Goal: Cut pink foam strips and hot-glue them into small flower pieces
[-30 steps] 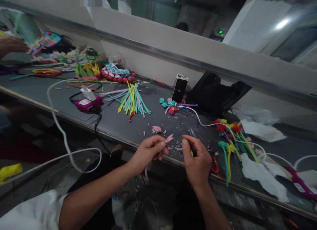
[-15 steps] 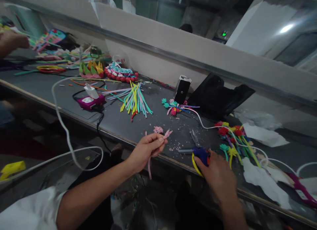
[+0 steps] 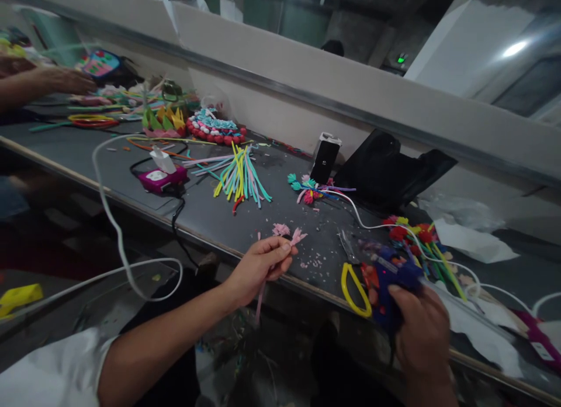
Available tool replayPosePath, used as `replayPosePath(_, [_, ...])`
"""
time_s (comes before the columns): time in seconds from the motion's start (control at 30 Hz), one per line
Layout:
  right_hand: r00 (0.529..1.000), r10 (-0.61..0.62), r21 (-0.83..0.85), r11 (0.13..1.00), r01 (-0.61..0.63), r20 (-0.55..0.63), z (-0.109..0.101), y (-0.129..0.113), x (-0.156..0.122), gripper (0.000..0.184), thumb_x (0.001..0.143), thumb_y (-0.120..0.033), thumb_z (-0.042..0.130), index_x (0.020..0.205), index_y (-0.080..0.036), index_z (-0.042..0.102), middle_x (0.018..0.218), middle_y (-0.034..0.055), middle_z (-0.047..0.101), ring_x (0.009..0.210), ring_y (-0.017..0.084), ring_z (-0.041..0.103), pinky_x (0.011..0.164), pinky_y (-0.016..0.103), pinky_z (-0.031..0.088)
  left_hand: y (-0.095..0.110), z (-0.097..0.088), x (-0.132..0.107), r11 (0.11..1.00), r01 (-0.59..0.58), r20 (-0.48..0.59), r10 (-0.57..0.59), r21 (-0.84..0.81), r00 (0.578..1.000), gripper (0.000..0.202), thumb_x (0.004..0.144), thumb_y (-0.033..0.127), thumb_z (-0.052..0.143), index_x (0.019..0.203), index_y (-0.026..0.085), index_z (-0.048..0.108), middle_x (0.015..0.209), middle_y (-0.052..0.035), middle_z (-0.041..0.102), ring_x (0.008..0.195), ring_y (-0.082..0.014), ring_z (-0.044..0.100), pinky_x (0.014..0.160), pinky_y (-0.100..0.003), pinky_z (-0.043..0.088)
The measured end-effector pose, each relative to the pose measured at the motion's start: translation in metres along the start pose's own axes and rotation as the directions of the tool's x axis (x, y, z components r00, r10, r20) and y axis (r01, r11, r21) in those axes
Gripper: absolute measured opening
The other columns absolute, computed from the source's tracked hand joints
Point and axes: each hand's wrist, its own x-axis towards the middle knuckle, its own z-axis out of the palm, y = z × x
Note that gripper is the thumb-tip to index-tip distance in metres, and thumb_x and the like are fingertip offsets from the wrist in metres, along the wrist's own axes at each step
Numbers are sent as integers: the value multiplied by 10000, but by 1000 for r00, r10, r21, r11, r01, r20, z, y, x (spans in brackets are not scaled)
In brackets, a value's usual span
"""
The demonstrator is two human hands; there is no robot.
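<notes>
My left hand [image 3: 267, 258] pinches a pink pipe-cleaner stem with a fringed pink tip [image 3: 298, 236] above the table's front edge. The rest of the stem hangs below the fingers. Just behind lies another fringed pink piece [image 3: 280, 228]. My right hand [image 3: 423, 319] is wrapped round the handle of a dark blue glue gun [image 3: 397, 278], lifted off the table and blurred by motion. Left of the gun, scissors with a yellow handle loop [image 3: 356, 290] lie at the edge, partly hidden.
Yellow, teal and lilac pipe cleaners [image 3: 241, 176] lie mid-table. Finished flowers [image 3: 310, 188] rest near a black-and-white box [image 3: 325, 155]; more flowers [image 3: 407, 231] lie right. A white cable [image 3: 105, 202] loops past a purple power socket [image 3: 162, 179]. A co-worker's hands [image 3: 56, 79] work far left.
My right hand has picked up the glue gun and moved it right, turning it and uncovering the scissors' yellow handle. My left hand has hardly moved. The co-worker's hand has reached further right.
</notes>
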Motion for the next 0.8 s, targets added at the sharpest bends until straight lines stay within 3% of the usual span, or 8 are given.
replayPosePath(0.13, [971, 87, 363, 917, -167, 225, 14, -12, -15, 411, 816, -320, 477, 1201, -207, 567, 830, 71, 687, 559, 196, 598, 487, 315, 466, -1, 1, 1, 1000, 20, -3, -20, 20, 1000, 289, 828, 428, 625, 852, 141, 613, 559, 48, 452, 453, -44, 276, 434, -213, 120])
replayPosePath(0.2, [951, 136, 443, 860, -253, 278, 24, -18, -22, 447, 812, -333, 533, 1240, -202, 531, 801, 54, 678, 498, 159, 557, 440, 283, 441, -2, 2, 1, 999, 16, -14, -15, 31, 1000, 286, 825, 426, 628, 846, 141, 615, 555, 50, 449, 453, -43, 278, 434, -210, 126])
replayPosePath(0.3, [942, 158, 398, 876, -272, 295, 35, -26, -28, 522, 825, -366, 609, 1307, -223, 472, 750, 16, 654, 438, 107, 495, 412, 238, 405, -2, 4, 0, 998, 19, -14, -18, 53, 1000, 294, 828, 436, 619, 849, 143, 624, 553, 50, 448, 457, -45, 282, 436, -207, 139])
replayPosePath(0.57, [985, -2, 213, 976, -36, 173, 43, -14, -33, 499, 805, -412, 658, 1249, -223, 531, 814, 37, 659, 541, 133, 583, 451, 238, 456, -2, 8, -3, 993, 9, -38, -5, 121, 999, 294, 826, 438, 619, 824, 143, 627, 561, 46, 446, 486, -56, 312, 456, -198, 187])
replayPosePath(0.8, [983, -25, 175, 985, -7, 182, 43, -14, -35, 453, 801, -397, 658, 1205, -226, 548, 766, 20, 640, 552, 139, 586, 464, 246, 475, -3, 6, -3, 990, 4, -35, 1, 144, 999, 287, 838, 444, 601, 834, 158, 629, 563, 46, 454, 504, -62, 337, 480, -197, 200])
